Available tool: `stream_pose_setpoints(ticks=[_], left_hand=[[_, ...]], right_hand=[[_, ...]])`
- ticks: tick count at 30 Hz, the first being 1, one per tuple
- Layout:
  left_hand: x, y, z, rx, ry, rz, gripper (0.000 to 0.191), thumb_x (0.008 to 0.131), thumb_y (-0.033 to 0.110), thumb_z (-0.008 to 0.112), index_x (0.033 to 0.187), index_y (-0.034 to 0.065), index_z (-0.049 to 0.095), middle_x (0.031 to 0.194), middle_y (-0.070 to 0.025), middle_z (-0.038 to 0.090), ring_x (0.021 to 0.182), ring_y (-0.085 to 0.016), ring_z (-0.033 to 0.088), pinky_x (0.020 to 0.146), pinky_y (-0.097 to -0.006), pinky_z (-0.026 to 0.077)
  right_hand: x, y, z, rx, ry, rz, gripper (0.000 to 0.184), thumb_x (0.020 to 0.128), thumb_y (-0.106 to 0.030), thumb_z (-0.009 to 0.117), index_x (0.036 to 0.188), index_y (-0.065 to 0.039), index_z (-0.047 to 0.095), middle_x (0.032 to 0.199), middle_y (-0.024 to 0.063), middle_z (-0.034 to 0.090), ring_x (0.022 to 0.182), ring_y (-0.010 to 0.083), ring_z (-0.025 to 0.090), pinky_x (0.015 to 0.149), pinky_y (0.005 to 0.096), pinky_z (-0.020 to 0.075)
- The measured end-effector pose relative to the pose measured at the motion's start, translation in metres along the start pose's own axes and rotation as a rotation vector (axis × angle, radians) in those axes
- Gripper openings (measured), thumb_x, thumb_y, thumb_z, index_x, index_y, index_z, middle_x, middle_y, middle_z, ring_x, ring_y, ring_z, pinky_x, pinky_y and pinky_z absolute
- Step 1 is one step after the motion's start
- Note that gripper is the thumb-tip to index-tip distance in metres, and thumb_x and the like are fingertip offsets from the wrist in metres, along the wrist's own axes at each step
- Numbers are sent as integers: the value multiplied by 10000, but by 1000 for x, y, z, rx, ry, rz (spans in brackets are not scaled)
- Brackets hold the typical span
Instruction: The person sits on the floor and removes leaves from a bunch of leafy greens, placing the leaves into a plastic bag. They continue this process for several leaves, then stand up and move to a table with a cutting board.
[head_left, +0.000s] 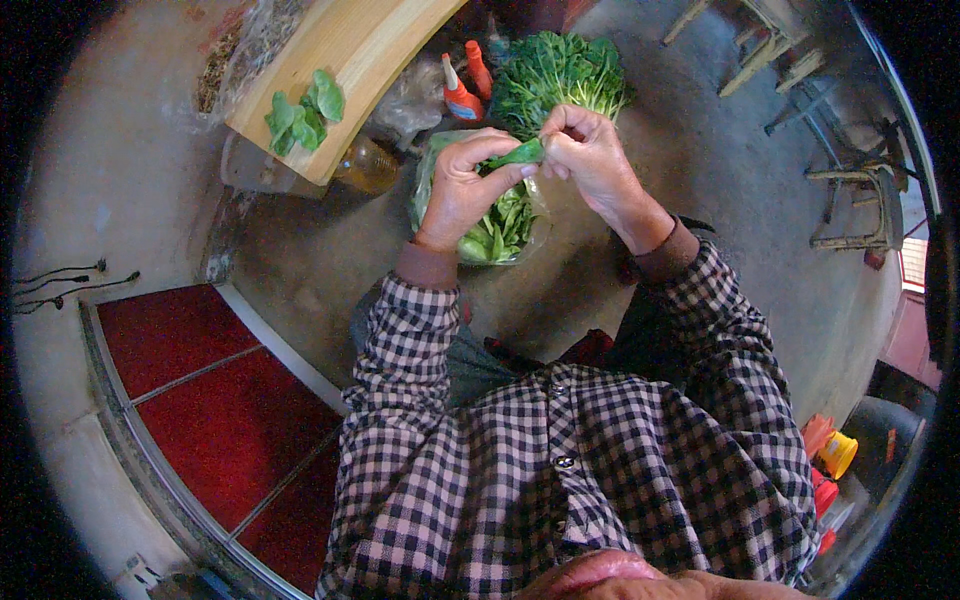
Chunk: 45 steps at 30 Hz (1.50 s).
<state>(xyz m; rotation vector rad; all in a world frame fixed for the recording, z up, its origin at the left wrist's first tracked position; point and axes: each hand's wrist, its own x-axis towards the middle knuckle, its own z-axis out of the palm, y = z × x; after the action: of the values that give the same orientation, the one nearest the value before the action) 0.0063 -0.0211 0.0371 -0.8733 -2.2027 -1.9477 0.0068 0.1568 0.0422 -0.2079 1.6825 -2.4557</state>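
Observation:
A green pod or folded leaf (523, 153) is pinched between my two hands. My left hand (471, 184) grips one end with thumb and fingers, and my right hand (589, 161) pinches the other end. Below them, a clear plastic bag (425, 196) stands open on the floor, with green leaves and pieces (499, 229) inside; my left hand partly hides it. Just beyond my hands lies a large bunch of leafy greens (559, 75) with pale stems.
A wooden board or tabletop (352, 71) at the upper left holds several loose green leaves (304, 116). Orange-red bottles (463, 101) and a plastic container of amber liquid (367, 166) are near it. Wooden stools (855, 206) stand at the right. A red-panelled door (202, 405) is at the left.

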Motion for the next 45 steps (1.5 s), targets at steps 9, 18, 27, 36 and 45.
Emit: stream_pose_setpoints(ticks=[9, 18, 27, 36, 45], left_hand=[[-6, -6, 2, -347, 194, -257, 141, 801, 22, 718, 934, 40, 678, 846, 20, 637, 771, -53, 563, 698, -223, 461], [-5, -17, -1, -754, 314, -326, 172, 925, 99, 580, 1085, 39, 602, 995, -53, 659, 895, -153, 636, 806, -302, 517], [-6, -30, -10, -1027, 502, -287, 141, 934, 163, 579, 1038, 76, 617, 984, -23, 651, 877, -144, 621, 848, -334, 511], [-7, -39, -17, -1190, 693, -415, 132, 906, 142, 620, 1010, 62, 634, 958, -44, 669, 870, -172, 637, 777, -326, 545], [-6, -40, -11, -1080, 646, -320, 91, 901, 105, 616, 981, 64, 627, 964, -56, 666, 891, -187, 641, 810, -347, 536]], right_hand=[[4, 0, -4, -2, 41, -15, 34, 811, -46, 579, 803, -13, 578, 686, 20, 567, 535, 91, 524, 520, 227, 449], [4, 4, -12, 17, -4, 0, 37, 825, -57, 569, 833, -22, 579, 698, 14, 566, 555, 98, 546, 530, 229, 447], [4, -1, -23, -175, -47, 18, 52, 824, -63, 527, 802, -44, 570, 645, -26, 514, 543, 70, 473, 544, 236, 435], [12, 2, -74, -1450, 20, -188, 105, 742, -124, 618, 759, -21, 619, 728, 169, 621, 674, 311, 633, 610, 393, 497], [-1, 25, -17, -718, -129, -71, 148, 838, -120, 596, 857, 6, 671, 741, 120, 664, 637, 215, 653, 579, 317, 524]])
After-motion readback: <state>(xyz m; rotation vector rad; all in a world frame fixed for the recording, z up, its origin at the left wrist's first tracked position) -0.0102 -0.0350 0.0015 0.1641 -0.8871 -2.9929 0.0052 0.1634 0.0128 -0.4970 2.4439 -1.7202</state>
